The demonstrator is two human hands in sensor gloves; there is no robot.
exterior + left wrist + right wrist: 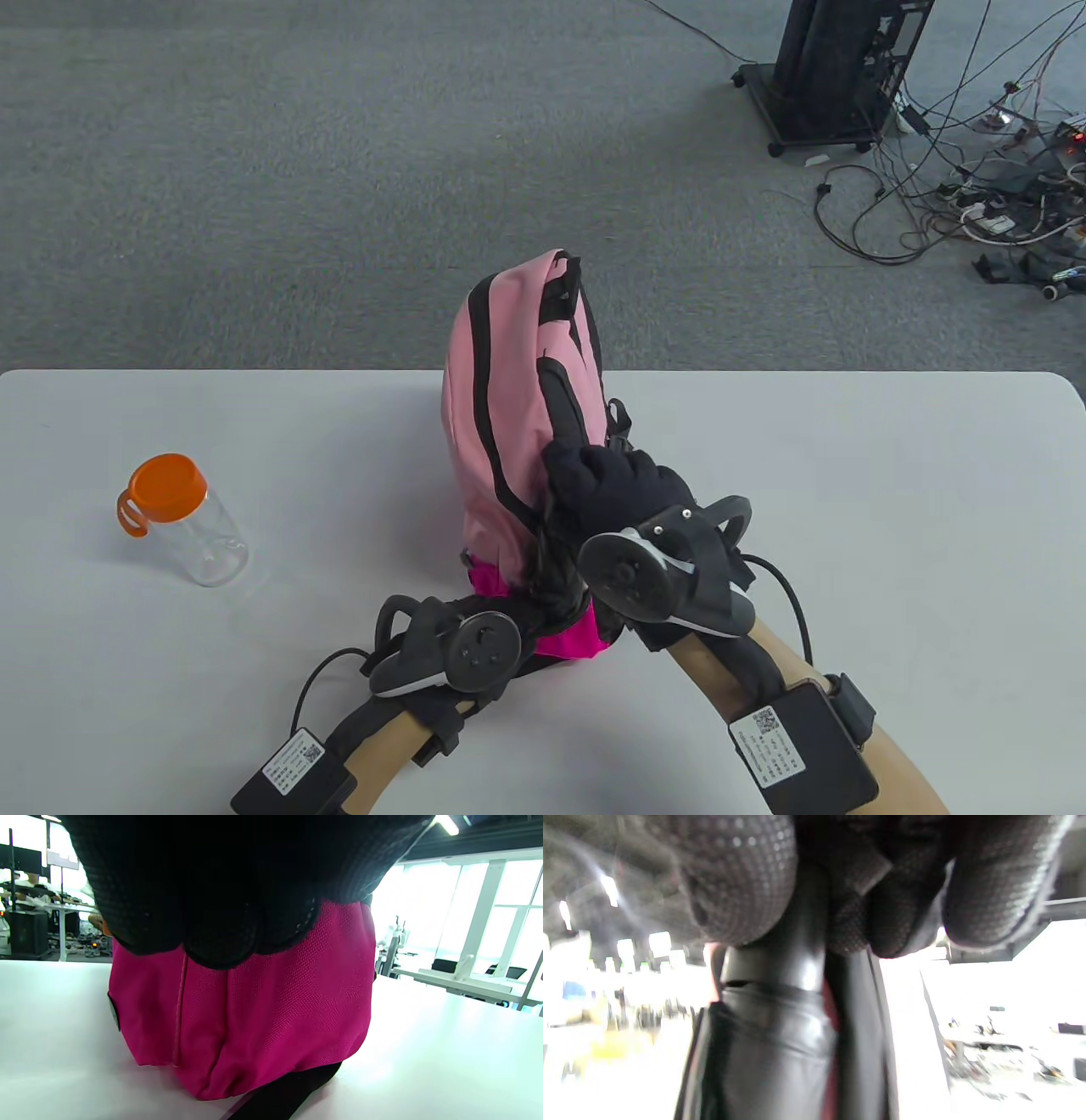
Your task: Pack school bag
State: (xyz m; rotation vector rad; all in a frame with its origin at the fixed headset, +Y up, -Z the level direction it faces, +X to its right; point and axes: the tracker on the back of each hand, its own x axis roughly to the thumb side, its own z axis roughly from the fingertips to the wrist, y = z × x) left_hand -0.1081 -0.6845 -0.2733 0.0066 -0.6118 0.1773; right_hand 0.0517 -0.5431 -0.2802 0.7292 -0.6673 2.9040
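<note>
A pink school bag [496,407] with black trim stands upright in the middle of the white table [848,509]. Its magenta mesh bottom [254,1018] faces me. My right hand [615,492] grips the bag's black shoulder strap [567,407] on its near right side; the strap fills the right wrist view [780,1043] under the gloved fingers [742,878]. My left hand [517,607] is pressed into the black fabric at the bag's lower near edge; its fingers are hidden there. A clear bottle with an orange lid [182,518] stands at the left.
The table's far edge runs just behind the bag. Beyond it is grey carpet, with a black stand [836,72] and a tangle of cables [993,195] at the far right.
</note>
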